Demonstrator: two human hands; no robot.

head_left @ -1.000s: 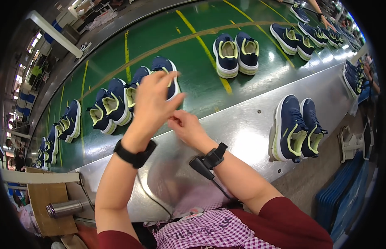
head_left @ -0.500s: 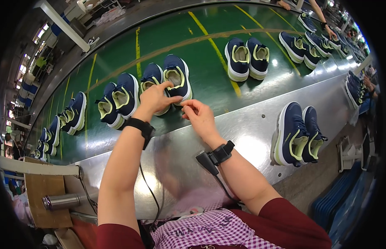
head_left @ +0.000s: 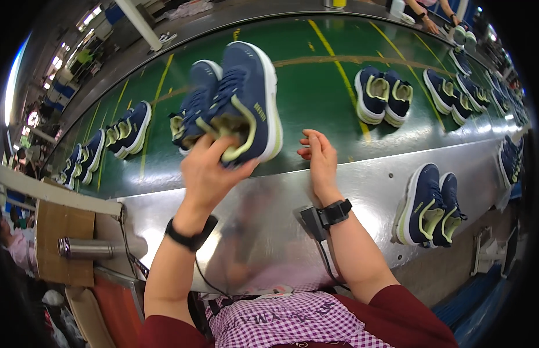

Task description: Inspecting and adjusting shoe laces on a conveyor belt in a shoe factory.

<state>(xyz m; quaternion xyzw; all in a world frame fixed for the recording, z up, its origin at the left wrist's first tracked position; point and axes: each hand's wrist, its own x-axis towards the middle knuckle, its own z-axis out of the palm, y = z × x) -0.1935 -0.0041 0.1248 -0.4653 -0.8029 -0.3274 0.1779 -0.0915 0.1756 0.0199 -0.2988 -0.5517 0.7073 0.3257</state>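
My left hand [head_left: 208, 171] is closed around the heel end of a navy sneaker [head_left: 249, 87] with a white sole and lime lining. Its fingers reach into the opening, the thumb lies along the outside of the heel. A second navy sneaker [head_left: 202, 95] hangs close beside it, toe pointing away; how it is gripped is hidden. Both appear raised above the green belt [head_left: 316, 93]. To the right, my right hand [head_left: 320, 159] hovers near the belt's front edge, fingers curled together around nothing. Each wrist wears a black band with a cable.
A steel ledge [head_left: 269, 203] borders the belt; a sneaker pair [head_left: 420, 206] stands on its right part. More pairs sit along the belt, right [head_left: 374, 98] and left [head_left: 129, 130]. A steel flask [head_left: 86, 248] lies at lower left. Another person's hands [head_left: 432, 24] show at far right.
My left hand has lifted the sneakers off the belt toward me. My right hand has drawn away from them to the right. The whole view has shifted too.
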